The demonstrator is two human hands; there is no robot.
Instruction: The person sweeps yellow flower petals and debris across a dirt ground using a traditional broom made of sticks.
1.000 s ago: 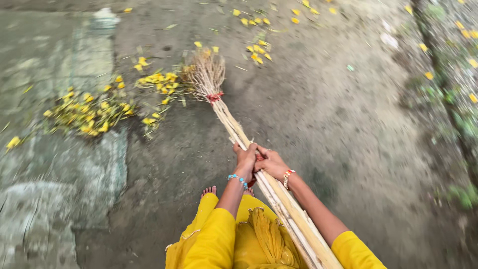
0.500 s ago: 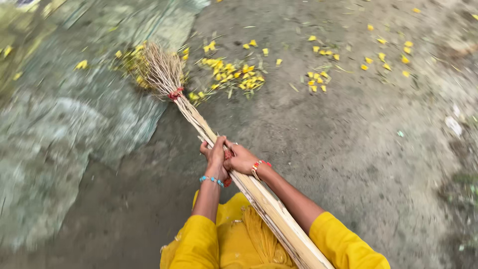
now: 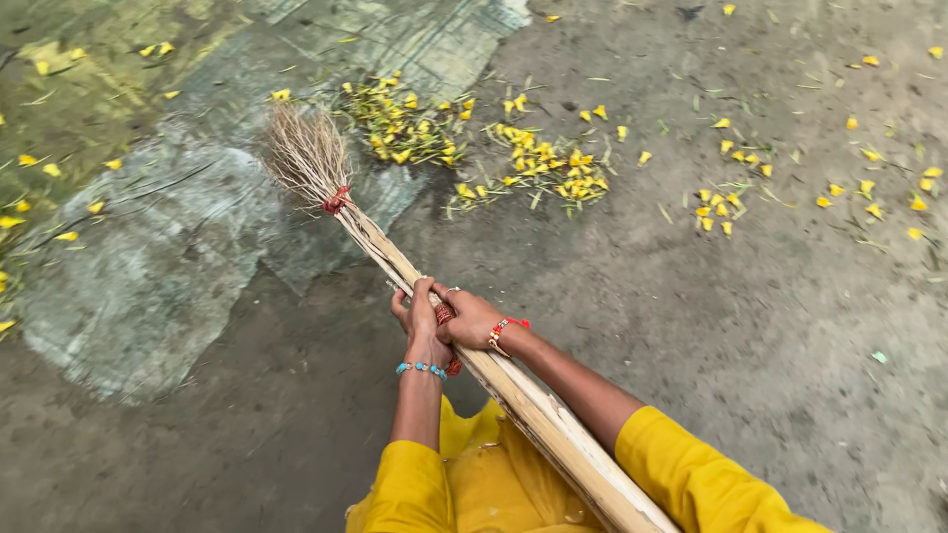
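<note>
**Q:** Bare earth ground (image 3: 750, 326), damp and grey, with a worn sheet (image 3: 148, 266) at the left. What do you hold, and where?

**A:** A long broom (image 3: 434, 296) of bundled sticks. My left hand (image 3: 420, 326) and right hand (image 3: 474, 318) are close together, both clamped round the shaft at mid-length. Its splayed twig head (image 3: 301, 148) rests on the sheet, beside the yellow petals (image 3: 474, 143).

**Q:** How does it handle?

**A:** Light for its length, I judge. The bound shaft is stiff; the twig tips are springy and brittle. The red binding (image 3: 338, 200) marks where stiffness ends. A grip at mid-shaft, hands adjacent, gives leverage; the dry sticks look rough, not slippery.
</note>
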